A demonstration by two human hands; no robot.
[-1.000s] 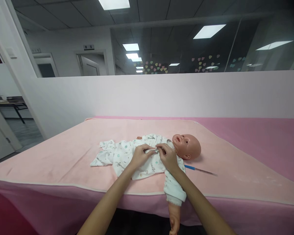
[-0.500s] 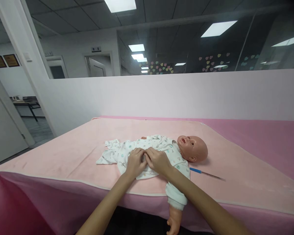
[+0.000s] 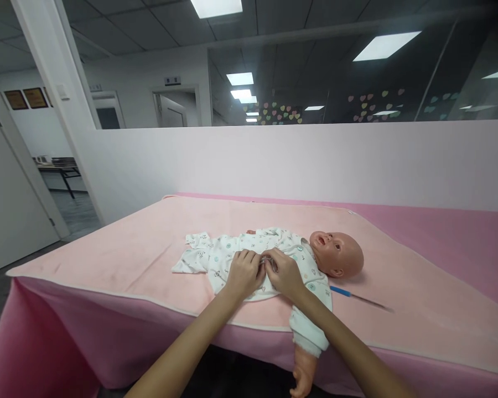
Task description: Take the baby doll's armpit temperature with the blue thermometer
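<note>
A baby doll [image 3: 339, 254] lies on its back with its head to the right, dressed in a white printed baby outfit [image 3: 228, 251]. One doll arm hangs over the table's front edge. My left hand [image 3: 244, 273] is closed at the middle of the outfit, fingers pinching the cloth. Close against it, my right hand [image 3: 283, 272] also pinches the front of the outfit, with a bit of fabric raised between the fingertips. Whether a fastener is between them is too small to tell.
A thin tool with a blue handle [image 3: 341, 291] lies beside the doll's head. Beneath everything is a peach blanket [image 3: 120, 260] over a pink-covered table [image 3: 460, 237]. A low white wall [image 3: 274, 160] with glass above stands behind.
Both hands have moved slightly toward the doll's chest along the outfit, and the right fingers now lift some cloth. The whole view has shifted a little.
</note>
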